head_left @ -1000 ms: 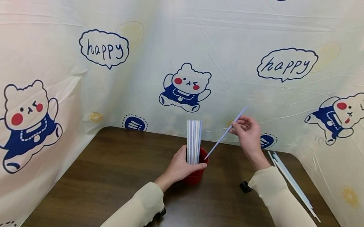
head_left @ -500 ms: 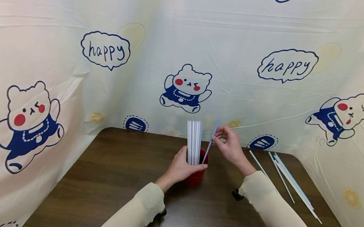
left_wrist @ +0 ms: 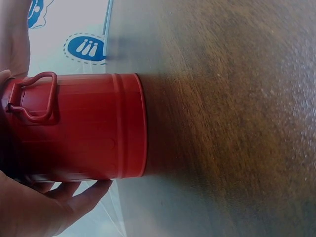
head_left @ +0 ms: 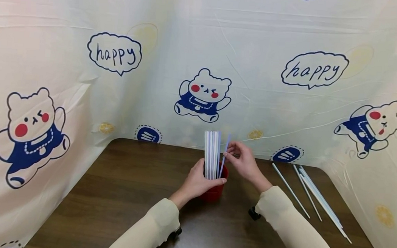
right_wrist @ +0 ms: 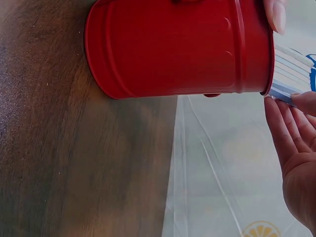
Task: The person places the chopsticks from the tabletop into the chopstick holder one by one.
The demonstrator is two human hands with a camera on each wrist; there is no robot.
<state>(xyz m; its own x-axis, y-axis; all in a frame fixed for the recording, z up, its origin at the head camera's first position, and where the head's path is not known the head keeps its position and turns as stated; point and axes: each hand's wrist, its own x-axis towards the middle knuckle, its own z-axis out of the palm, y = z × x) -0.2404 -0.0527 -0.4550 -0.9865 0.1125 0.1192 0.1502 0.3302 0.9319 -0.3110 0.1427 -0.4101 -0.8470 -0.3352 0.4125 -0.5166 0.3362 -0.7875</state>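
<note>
A red metal bucket (left_wrist: 84, 128) with a small wire handle stands on the dark wooden table. My left hand (head_left: 200, 181) grips it near the rim, thumb across the front and fingers round the far side. A bundle of white and pale purple straws (head_left: 211, 155) stands upright in the bucket. My right hand (head_left: 244, 161) pinches one purple straw (head_left: 226, 144) between thumb and fingertips, just right of the bundle. That straw leans slightly, its lower end inside the rim. In the right wrist view, right-hand fingertips are at the rim beside the straws.
Several loose pale straws (head_left: 326, 204) lie at the right side of the table (head_left: 129, 195), with a single straw (head_left: 290, 190) to their left. A printed cloth (head_left: 257, 48) hangs behind and along both sides.
My right hand has moved left and down with the purple straw, bringing it from a steep slant to nearly upright beside the bundle. The left hand keeps its hold on the bucket.
</note>
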